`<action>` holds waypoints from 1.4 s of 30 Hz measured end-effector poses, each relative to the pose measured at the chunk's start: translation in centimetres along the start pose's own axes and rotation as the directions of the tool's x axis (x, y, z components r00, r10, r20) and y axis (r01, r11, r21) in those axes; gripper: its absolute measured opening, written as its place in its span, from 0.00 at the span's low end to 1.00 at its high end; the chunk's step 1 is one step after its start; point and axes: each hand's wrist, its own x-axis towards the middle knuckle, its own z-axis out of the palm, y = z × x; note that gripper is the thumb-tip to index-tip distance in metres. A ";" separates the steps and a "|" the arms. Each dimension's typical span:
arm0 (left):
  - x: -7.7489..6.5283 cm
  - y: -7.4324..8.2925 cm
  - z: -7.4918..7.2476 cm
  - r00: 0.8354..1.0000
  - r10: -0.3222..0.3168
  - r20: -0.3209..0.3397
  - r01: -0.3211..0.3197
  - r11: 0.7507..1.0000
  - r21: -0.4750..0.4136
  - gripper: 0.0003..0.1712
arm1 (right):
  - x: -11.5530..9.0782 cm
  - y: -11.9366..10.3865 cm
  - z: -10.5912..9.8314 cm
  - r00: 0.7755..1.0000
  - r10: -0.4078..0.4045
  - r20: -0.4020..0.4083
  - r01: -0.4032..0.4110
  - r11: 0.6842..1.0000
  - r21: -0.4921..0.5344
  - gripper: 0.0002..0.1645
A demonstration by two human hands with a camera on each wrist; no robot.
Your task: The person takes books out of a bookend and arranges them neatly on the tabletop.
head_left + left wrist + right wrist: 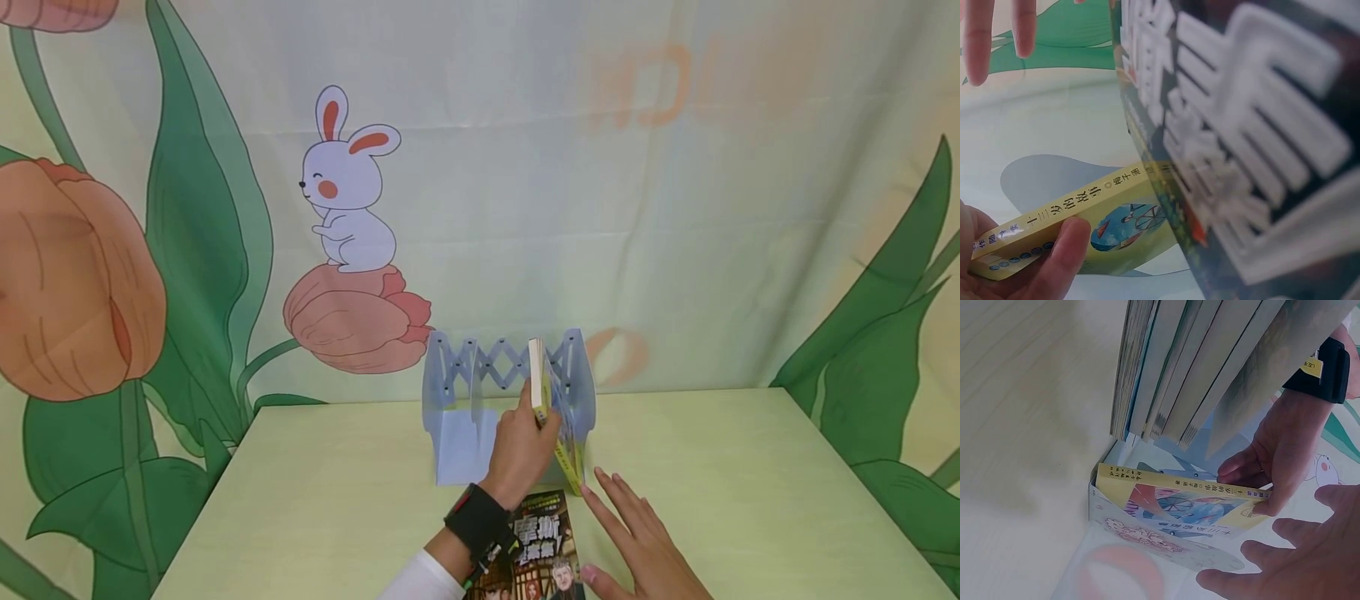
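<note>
My left hand (520, 454), with a black band at the wrist, pinches a yellow paperback book (567, 471) near the top of its spine. The book stands on end, leaning, in the right part of a pale blue expanding book rack (455, 450). In the right wrist view the book's spine (1179, 482) faces out, close beside the rack's end panel (1141, 537). My right hand (637, 542) is held to the right of the rack, fingers spread and holding nothing. The left wrist view shows the thumb on the book's illustrated yellow cover (1132, 228).
A stack of books (1188, 369) is in front of the rack, its top one a dark-covered book (543, 533) with white lettering. The pale table (322, 500) reaches back to a curtain (510, 183) printed with a rabbit and tulips.
</note>
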 end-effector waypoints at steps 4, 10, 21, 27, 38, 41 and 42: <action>-0.1 0.0 0.0 1.000 0.005 -0.003 -0.005 1.000 -0.009 0.37 | 0.0 -0.1 -0.1 1.000 0.002 0.005 -0.002 1.000 0.002 0.47; 0.1 0.1 -0.2 1.000 0.019 -0.018 -0.019 1.000 -0.004 0.35 | 0.1 -0.2 -0.2 1.000 0.012 0.014 -0.012 1.000 0.017 0.46; 0.1 0.5 -0.6 0.998 0.037 -0.044 -0.037 0.999 -0.007 0.35 | 0.2 -0.2 -0.4 1.000 0.006 0.015 -0.006 0.999 0.032 0.45; 0.2 0.9 -1.0 0.994 0.064 -0.084 -0.064 0.998 -0.001 0.34 | 0.2 -0.2 -0.5 1.000 0.002 0.007 -0.003 0.999 0.038 0.46; 0.3 1.2 -1.6 0.985 0.114 -0.130 -0.116 0.993 -0.012 0.32 | 0.1 -0.4 -0.5 1.000 -0.025 -0.008 0.025 0.999 0.028 0.46; 0.2 1.3 -1.8 0.984 0.116 -0.136 -0.118 0.993 -0.006 0.32 | 0.0 -0.4 -0.5 1.000 -0.026 -0.008 0.026 0.999 0.023 0.46; 0.2 1.4 -1.8 0.984 0.117 -0.138 -0.119 0.993 -0.005 0.32 | 0.0 -0.4 -0.5 1.000 -0.024 -0.008 0.024 0.999 0.022 0.46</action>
